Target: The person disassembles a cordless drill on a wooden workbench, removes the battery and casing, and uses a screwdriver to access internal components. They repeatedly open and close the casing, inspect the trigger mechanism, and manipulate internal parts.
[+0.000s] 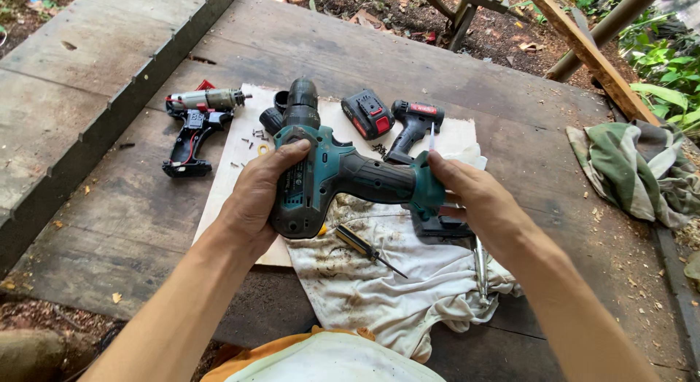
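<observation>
Teal-and-black cordless drill held above a stained white rag, over a pale board on a weathered plank table; chuck points away from the person, handle base toward the right. Left hand wraps the motor housing, fingers closed round it, thumb across the top; right hand grips the foot of the handle, fingers curled on it, a thin pale piece standing up between fingertips, kind unclear. Step in hand, by my judgement: inspecting or working at the handle base of the drill. A next move there would call for a steady left grip and fine fingertip control. Beneath lie a yellow-handled screwdriver and a metal tool. Farther back: loose screws, a red-and-black battery pack, a second drill body, an opened drill with motor exposed; camouflage cloth well apart at right.
</observation>
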